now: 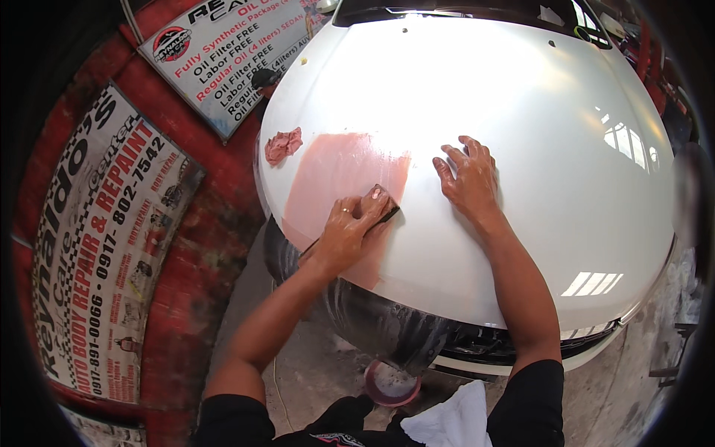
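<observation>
Before me spreads the white car hood (551, 194), with a pink, filler-like patch (328, 175) on its left front part. My left hand (356, 223) is closed around a dark, flat sanding block (390, 214), pressed against the patch near its right edge. Most of the block is hidden under the fingers and palm. My right hand (471, 176) lies on bare white hood to the right of the patch, fingers spread, holding nothing. A crumpled pink cloth (283, 147) sits on the hood by the patch's upper left corner.
The dark grey front bumper (380, 328) lies below the hood edge. A reddish bucket (392, 402) stands on the floor under it, near a white towel (453, 417) at my body. Printed signs (112, 253) hang on the red left wall. A person's dark cap (265, 77) shows beyond the hood.
</observation>
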The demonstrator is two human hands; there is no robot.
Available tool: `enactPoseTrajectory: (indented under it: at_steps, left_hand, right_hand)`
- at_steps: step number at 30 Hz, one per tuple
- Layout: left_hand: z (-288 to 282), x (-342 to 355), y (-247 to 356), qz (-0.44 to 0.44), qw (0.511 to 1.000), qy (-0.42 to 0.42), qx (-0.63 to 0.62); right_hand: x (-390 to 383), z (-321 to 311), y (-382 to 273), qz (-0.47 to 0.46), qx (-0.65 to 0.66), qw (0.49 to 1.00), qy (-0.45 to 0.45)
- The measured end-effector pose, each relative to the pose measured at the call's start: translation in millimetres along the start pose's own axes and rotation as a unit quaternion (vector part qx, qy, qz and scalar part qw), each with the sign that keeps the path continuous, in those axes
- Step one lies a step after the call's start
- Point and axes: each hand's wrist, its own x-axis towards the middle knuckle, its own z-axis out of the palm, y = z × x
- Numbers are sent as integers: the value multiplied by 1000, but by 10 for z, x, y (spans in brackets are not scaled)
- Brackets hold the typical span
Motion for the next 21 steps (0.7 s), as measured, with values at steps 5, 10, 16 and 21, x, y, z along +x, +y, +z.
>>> enactPoseTrajectory:
  at_steps: [5,10,16,21]
  left_hand:
    - [-134,929,-758,-181,980,-29,84]
    - [26,-166,36,-84,996,-3,37]
    - [-171,730,-920,-249,960,-22,124]
    - [196,-50,162,-69,997,32,-12]
  right_hand:
    - [1,19,-148,-10,15,1000,12]
    - [8,-33,24,5,-10,1000,3]
    - [9,16,-234,7,3,1000,1]
    - [71,-28,17,-27,-56,998,-23]
